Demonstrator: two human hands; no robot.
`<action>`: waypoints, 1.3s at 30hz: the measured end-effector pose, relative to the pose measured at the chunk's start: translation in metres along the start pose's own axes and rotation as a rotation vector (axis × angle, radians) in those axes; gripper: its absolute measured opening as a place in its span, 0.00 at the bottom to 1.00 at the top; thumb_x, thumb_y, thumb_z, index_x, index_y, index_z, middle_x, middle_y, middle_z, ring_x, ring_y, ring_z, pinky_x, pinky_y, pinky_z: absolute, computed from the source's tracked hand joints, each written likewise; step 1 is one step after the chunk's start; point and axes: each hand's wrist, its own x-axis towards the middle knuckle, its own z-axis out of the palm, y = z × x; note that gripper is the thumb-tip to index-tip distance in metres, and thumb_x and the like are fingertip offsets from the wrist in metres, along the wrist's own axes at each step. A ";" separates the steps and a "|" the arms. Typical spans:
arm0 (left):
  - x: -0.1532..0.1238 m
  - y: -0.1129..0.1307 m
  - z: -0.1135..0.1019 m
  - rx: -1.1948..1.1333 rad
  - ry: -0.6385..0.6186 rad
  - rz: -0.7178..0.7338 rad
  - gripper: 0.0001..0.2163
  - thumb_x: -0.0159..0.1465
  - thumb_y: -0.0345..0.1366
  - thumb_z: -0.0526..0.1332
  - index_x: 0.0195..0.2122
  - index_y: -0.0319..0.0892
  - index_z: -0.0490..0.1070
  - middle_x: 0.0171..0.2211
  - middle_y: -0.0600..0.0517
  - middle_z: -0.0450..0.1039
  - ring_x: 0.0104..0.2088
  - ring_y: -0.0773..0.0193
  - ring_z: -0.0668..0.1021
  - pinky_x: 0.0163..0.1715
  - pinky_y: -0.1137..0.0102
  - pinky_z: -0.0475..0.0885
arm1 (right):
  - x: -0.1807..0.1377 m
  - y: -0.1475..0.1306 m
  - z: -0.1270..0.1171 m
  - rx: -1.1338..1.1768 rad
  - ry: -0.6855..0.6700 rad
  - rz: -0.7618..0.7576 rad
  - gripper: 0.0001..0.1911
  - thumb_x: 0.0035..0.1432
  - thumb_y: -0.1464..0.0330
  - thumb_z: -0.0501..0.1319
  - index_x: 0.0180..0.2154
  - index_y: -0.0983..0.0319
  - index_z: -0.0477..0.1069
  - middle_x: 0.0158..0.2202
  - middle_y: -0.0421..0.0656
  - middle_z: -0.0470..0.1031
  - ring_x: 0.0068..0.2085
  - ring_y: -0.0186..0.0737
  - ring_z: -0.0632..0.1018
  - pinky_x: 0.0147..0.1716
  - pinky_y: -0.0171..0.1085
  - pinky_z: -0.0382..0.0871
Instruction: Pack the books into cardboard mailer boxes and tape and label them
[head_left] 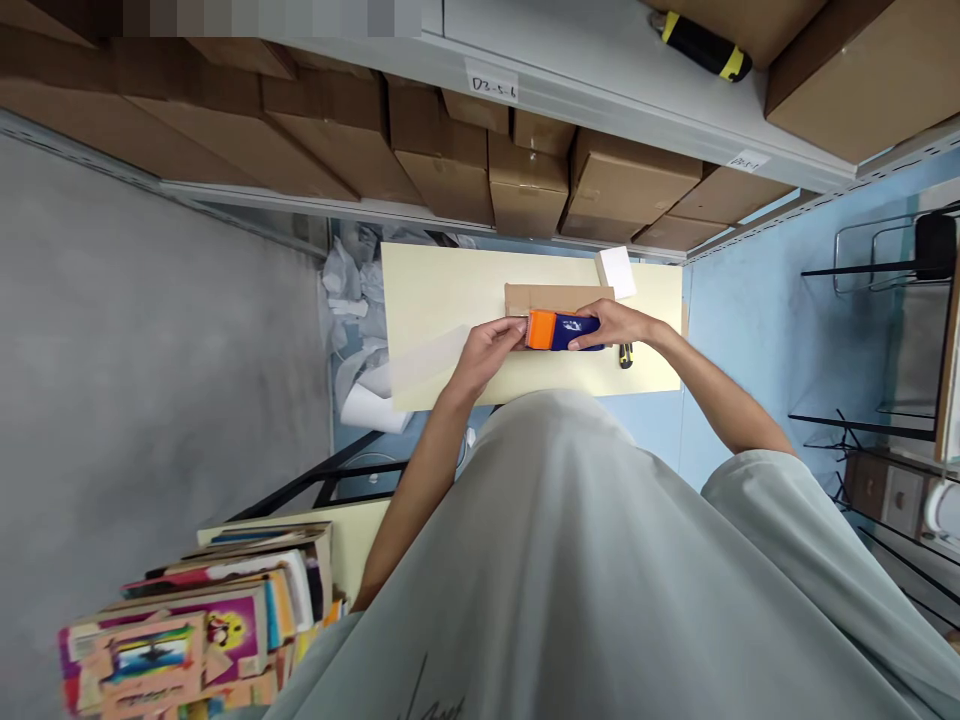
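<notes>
An orange and dark blue box-shaped pack [543, 330] with a shiny surface is held level over the table. My right hand [611, 325] grips its dark blue end, thumb on the near side and fingers on the far side. At the orange end, my left hand [491, 345] is closed, with its fingertips pinched against the edge. Just behind the pack lies a brown cardboard box [559, 297], partly hidden by it. A yellow and black cutter [626, 356] lies below my right hand. A small white box [616, 272] sits beyond that hand.
The pale yellow table [442, 285] has a translucent sheet [431, 365] at its left. Crumpled plastic wrapping [349, 290] lies beyond its left edge. Shelves with cardboard boxes [442, 165] rise behind, holding another cutter [701, 45]. Stacked books [240, 610] stand at lower left.
</notes>
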 end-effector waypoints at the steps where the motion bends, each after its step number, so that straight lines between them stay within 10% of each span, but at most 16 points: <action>1: -0.002 0.000 0.000 -0.002 0.008 0.008 0.35 0.62 0.73 0.73 0.47 0.43 0.88 0.45 0.43 0.88 0.50 0.46 0.88 0.54 0.51 0.88 | -0.002 -0.001 -0.001 -0.004 -0.004 -0.006 0.31 0.50 0.41 0.80 0.36 0.60 0.77 0.29 0.36 0.73 0.31 0.37 0.72 0.30 0.36 0.63; 23: -0.012 0.012 0.010 0.041 0.173 0.073 0.22 0.67 0.57 0.71 0.41 0.40 0.86 0.39 0.45 0.87 0.39 0.56 0.86 0.44 0.62 0.86 | -0.027 -0.075 -0.014 -0.378 -0.015 0.150 0.35 0.56 0.34 0.74 0.32 0.59 0.76 0.27 0.39 0.74 0.31 0.39 0.73 0.32 0.38 0.58; 33: -0.008 -0.001 -0.057 0.031 0.200 -0.011 0.26 0.62 0.61 0.76 0.43 0.38 0.88 0.42 0.42 0.88 0.39 0.57 0.85 0.45 0.63 0.85 | -0.048 -0.076 -0.040 -0.470 0.000 0.356 0.35 0.56 0.33 0.73 0.32 0.60 0.78 0.28 0.41 0.79 0.30 0.41 0.77 0.32 0.39 0.63; 39: 0.020 -0.024 -0.057 -0.035 0.167 -0.038 0.27 0.59 0.61 0.78 0.40 0.39 0.89 0.41 0.43 0.88 0.36 0.60 0.82 0.43 0.63 0.84 | -0.041 -0.078 -0.037 -0.514 0.029 0.409 0.34 0.57 0.35 0.75 0.32 0.60 0.79 0.28 0.42 0.79 0.31 0.41 0.78 0.33 0.38 0.66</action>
